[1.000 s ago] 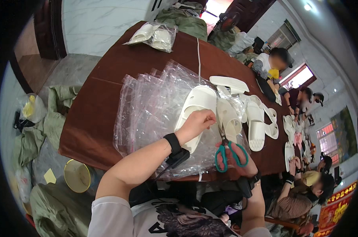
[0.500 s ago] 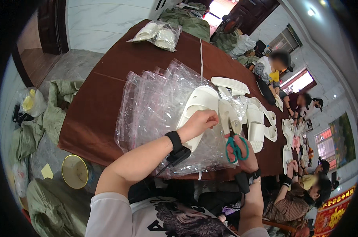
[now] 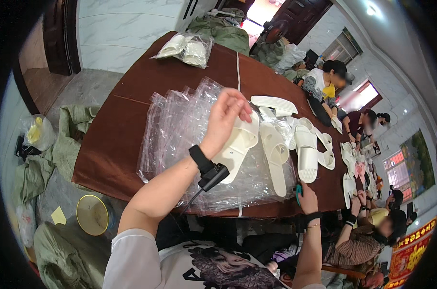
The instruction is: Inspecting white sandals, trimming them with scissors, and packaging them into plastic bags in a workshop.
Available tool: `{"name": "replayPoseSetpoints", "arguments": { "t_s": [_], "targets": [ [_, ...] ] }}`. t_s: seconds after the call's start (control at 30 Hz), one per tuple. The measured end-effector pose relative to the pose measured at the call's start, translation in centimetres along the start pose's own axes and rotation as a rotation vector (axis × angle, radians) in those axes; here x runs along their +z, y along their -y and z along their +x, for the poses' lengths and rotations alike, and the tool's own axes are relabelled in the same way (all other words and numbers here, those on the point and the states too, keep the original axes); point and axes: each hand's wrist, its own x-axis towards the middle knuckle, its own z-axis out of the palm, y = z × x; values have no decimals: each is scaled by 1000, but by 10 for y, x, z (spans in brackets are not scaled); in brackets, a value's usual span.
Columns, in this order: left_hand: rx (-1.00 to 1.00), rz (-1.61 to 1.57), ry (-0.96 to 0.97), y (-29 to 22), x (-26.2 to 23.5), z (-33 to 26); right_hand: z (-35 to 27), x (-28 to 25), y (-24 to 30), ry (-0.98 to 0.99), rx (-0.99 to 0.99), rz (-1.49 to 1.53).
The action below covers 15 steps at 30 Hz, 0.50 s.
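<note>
A white slide slipper [image 3: 234, 156] lies on a layered stack of clear plastic bags [image 3: 172, 139]. My left hand [image 3: 225, 118] hovers over its strap end, fingers loosely bent with nothing seen in them. Beside it, a second white slipper [image 3: 275, 164] rests on the bags, toe end away from me. My right hand [image 3: 308, 200] is closed around scissors with teal handles [image 3: 299, 190], low near the table's front edge. Most of the scissors is hidden by that hand.
More white slippers [image 3: 307, 149] lie to the right, one on its side [image 3: 275, 104] farther back. A bagged pair [image 3: 185, 49] sits at the far end of the brown-covered table [image 3: 132, 106]. Co-workers [image 3: 327, 84] line the right side. A bucket [image 3: 92, 215] stands on the floor at left.
My left hand has risen and moved away from me, toward the slipper's strap. My right hand has drawn back toward the table edge with the scissors, away from the second slipper.
</note>
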Motion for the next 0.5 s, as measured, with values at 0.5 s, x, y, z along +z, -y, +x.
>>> {"name": "replayPoseSetpoints", "arguments": {
  "t_s": [0.5],
  "targets": [
    [-134, 1189, 153, 52, -74, -6, 96, -70, 124, -32, -636, 37]
  ]
}}
